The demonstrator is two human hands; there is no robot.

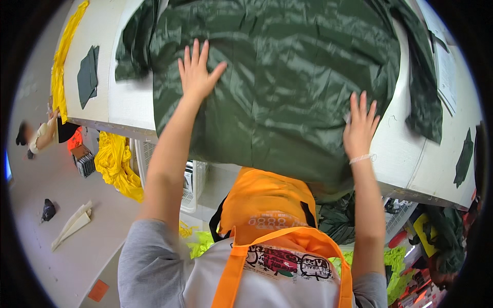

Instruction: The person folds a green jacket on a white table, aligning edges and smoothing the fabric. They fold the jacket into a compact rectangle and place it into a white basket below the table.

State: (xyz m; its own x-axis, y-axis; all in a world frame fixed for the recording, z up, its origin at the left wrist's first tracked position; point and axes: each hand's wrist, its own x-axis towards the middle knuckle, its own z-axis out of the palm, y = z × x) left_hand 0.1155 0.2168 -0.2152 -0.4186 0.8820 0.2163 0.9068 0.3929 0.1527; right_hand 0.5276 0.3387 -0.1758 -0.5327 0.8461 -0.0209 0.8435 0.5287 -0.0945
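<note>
A dark green, shiny jacket (pixel 287 82) lies spread over the white table, its sleeves out to either side and its lower edge hanging over the near side. On its left part rests my left hand (pixel 198 72), flat with fingers spread. My right hand (pixel 361 123) lies near the jacket's right edge, its fingers stretched out; a pale band circles that wrist. Neither hand grips anything that shows. The jacket's top runs out of the picture.
Left on the white table (pixel 131 105) lie small dark green pieces (pixel 88 77) and a yellow strip of cloth (pixel 62 56). A stack of papers (pixel 446 72) sits at the right. Yellow cloth (pixel 117 161) and white baskets (pixel 194 195) are below the edge. Another person (pixel 43 134) is far left.
</note>
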